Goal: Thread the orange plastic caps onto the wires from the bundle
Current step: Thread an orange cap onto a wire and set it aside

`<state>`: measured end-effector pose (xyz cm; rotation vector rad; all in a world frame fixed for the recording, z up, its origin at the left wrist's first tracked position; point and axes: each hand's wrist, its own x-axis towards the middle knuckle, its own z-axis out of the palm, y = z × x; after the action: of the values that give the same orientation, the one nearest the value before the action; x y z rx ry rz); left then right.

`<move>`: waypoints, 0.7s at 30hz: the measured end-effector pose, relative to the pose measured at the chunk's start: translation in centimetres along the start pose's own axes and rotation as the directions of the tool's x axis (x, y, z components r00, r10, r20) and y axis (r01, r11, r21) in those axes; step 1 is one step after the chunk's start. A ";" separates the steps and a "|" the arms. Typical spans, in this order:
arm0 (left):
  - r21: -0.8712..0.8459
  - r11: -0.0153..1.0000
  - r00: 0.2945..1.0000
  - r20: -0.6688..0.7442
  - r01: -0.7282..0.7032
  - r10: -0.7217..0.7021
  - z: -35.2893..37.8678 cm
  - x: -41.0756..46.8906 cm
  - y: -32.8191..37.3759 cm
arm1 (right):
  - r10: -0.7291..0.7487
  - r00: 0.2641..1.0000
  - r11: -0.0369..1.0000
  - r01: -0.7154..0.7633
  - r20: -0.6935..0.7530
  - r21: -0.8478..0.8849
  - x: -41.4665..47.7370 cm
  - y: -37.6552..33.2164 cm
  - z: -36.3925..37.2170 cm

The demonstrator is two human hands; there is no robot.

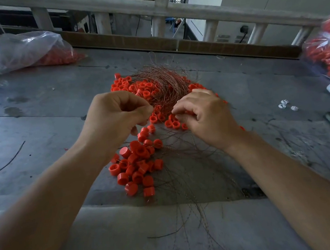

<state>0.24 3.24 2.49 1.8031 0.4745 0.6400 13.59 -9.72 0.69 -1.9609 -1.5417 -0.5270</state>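
Orange plastic caps [137, 162] lie in two heaps on the grey table [43, 119]. The near cluster looks already strung on wires fanning toward the person, while the far one sits loose under the wire bundle [164, 80]. The left hand [114, 116] pinches its fingertips, seemingly on a wire too fine to see clearly. The right hand [202, 113] curls among caps — holding one or not, I cannot tell. Plenty remains.

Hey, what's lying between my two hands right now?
In the head view, loose orange caps and thin wires lie on the table between the left hand and right hand.
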 end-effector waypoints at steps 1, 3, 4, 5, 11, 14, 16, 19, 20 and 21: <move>0.031 0.999 1.000 -0.001 -0.019 0.019 0.0 0.0 -0.1 | 0.018 1.000 1.000 -0.018 -0.022 0.021 0.0 -0.1 -0.1; 0.087 0.994 0.998 -0.002 -0.067 0.068 0.2 0.0 -0.3 | 0.049 0.997 0.997 -0.045 -0.066 0.058 0.0 -0.2 -0.2; 0.117 0.989 0.996 -0.004 -0.092 0.093 0.3 0.0 -0.4 | 0.045 0.996 0.997 -0.040 -0.082 0.062 0.0 -0.2 -0.3; 0.150 0.982 0.993 -0.003 -0.115 0.117 0.5 0.0 -0.6 | 0.027 0.995 0.998 -0.022 -0.092 0.058 0.0 -0.3 -0.3; 0.238 0.951 0.981 0.034 -0.195 0.192 1.1 -0.3 -0.9 | -0.069 0.992 0.996 0.075 -0.109 0.047 -0.1 -0.8 -0.4; 0.254 0.939 0.973 0.053 -0.233 0.227 1.1 -0.4 -0.6 | -0.098 0.989 0.994 0.103 -0.113 0.038 -0.2 -1.2 -0.5; 0.245 0.939 0.970 0.052 -0.244 0.238 1.0 -0.3 -0.5 | -0.093 0.989 0.993 0.100 -0.116 0.055 -0.2 -1.2 -0.7; 0.224 0.943 0.969 0.046 -0.247 0.243 0.9 -0.3 -0.4 | -0.105 0.989 0.990 0.113 -0.100 0.087 -0.1 -1.2 -0.9; 0.236 0.940 0.969 0.049 -0.247 0.243 0.9 -0.3 -0.4 | -0.111 0.989 0.989 0.120 -0.094 0.087 -0.1 -1.3 -0.9; 0.249 0.937 0.970 0.052 -0.243 0.238 0.9 -0.3 -0.4 | -0.116 0.989 0.989 0.124 -0.091 0.085 -0.1 -1.4 -0.9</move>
<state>0.61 2.51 1.86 2.1318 0.3344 0.7538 12.29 -10.16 1.55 -1.7636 -1.6083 -0.5733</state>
